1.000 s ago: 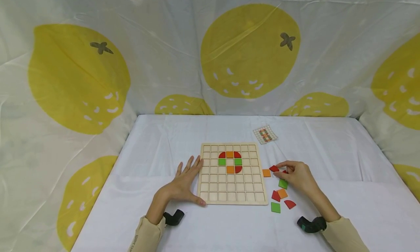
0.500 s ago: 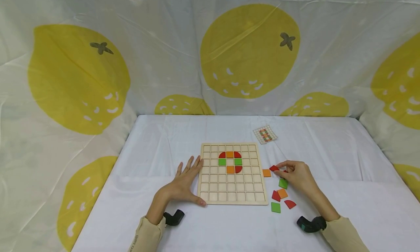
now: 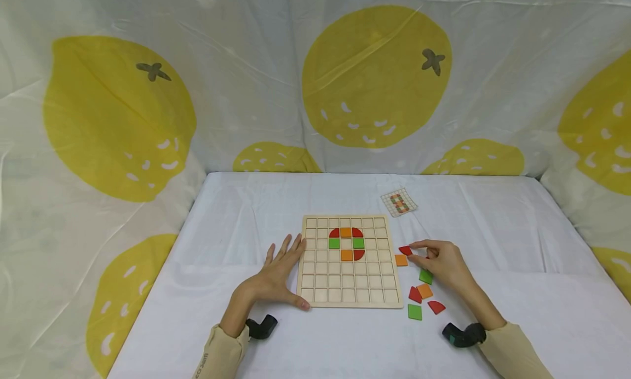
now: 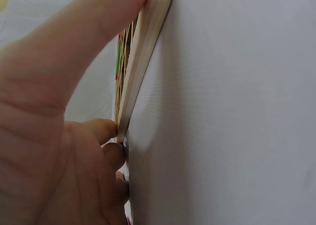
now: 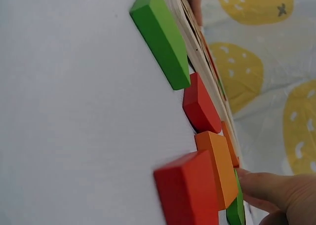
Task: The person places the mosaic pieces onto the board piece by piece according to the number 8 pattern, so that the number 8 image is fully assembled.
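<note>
In the head view, a red quarter-disc (image 3: 406, 250) is pinched at its right side between thumb and forefinger of the right hand (image 3: 445, 261); whether it is lifted off the cloth (image 3: 355, 340) cannot be told. It is too small there for its corner's direction to be made out, and no clear long axis is shown. Left of the pinch lies the square board (image 3: 348, 296), its sides roughly lined up with the person's forward direction. Seven pieces are seated in it; the cell ringed by them and the one left of the lower orange tile (image 3: 347, 255) are bare, so the work is judged partly done. Just below the pinch lies a loose orange tile (image 3: 401, 260); nearer the person, two green, two red and another orange piece are left unplaced. Beyond the pinch, a patterned card (image 3: 399, 202) is laid askew. Far left of the pinch, the left hand (image 3: 276, 277) is spread against the board.

In the left wrist view, the board's edge is touched by thumb and fingers, nothing being pinched.

In the right wrist view, the held piece cannot be clearly made out; a green piece (image 5: 238, 205) is seen just beside the fingers.
</note>
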A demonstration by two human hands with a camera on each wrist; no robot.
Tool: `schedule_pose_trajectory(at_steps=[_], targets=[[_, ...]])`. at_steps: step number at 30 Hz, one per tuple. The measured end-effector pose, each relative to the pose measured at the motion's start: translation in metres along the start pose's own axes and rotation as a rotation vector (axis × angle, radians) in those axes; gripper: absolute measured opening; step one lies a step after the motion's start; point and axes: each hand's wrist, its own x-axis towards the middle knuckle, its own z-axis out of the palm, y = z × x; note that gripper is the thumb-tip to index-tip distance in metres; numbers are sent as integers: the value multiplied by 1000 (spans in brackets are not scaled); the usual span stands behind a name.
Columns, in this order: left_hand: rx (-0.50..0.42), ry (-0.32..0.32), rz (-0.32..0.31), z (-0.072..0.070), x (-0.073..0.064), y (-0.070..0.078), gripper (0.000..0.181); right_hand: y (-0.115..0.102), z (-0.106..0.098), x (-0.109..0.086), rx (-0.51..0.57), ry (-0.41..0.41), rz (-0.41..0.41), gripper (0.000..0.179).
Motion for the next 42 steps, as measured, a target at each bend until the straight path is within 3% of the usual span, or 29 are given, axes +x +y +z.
schedule_pose_trajectory(at_steps=[17,23,27,35,42], targets=[[-9,5,2,-1,-1,1,148,-6,1,8,-20,-29,-2,35],[-11,3,1,-1,-1,1,148,-22,6,9,8,-11,-4,34],[-16,0,3,-1,0,0,148,-44,22,8,61,-53,-12,34],[-14,10,20,-1,-2,-1,147,-87,63,11,119,-139,-144,26],[-21,9,13,-1,-1,-2,146,-105,88,14,105,-144,-121,24]])
